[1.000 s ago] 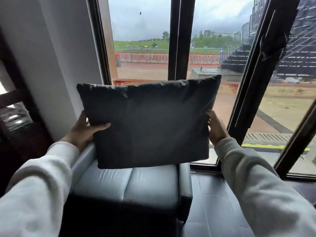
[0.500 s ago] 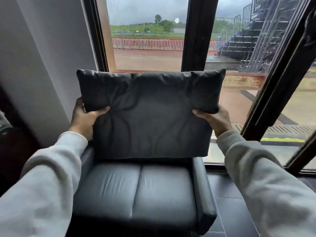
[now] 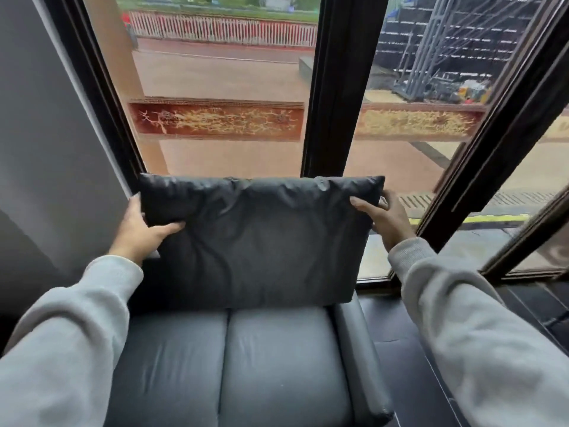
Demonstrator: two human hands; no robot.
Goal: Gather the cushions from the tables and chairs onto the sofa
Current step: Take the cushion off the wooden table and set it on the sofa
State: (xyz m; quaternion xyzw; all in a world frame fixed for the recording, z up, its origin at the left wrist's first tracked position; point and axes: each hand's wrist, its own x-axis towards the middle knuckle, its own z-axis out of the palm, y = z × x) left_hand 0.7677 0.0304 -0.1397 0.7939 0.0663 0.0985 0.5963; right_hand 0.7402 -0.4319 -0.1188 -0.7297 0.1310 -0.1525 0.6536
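Your left hand (image 3: pixel 144 232) clamped on the cushion's (image 3: pixel 252 238) left edge, thumb across the front, your right hand (image 3: pixel 386 217) gripping its upper right corner, cushion upright at the back of the sofa (image 3: pixel 277 362) seat, window (image 3: pixel 221 87) behind

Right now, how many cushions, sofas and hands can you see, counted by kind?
Cushions: 1, the dark cushion
Sofas: 1, the grey sofa
Hands: 2, the left hand and the right hand, both gripping the cushion
Total: 4
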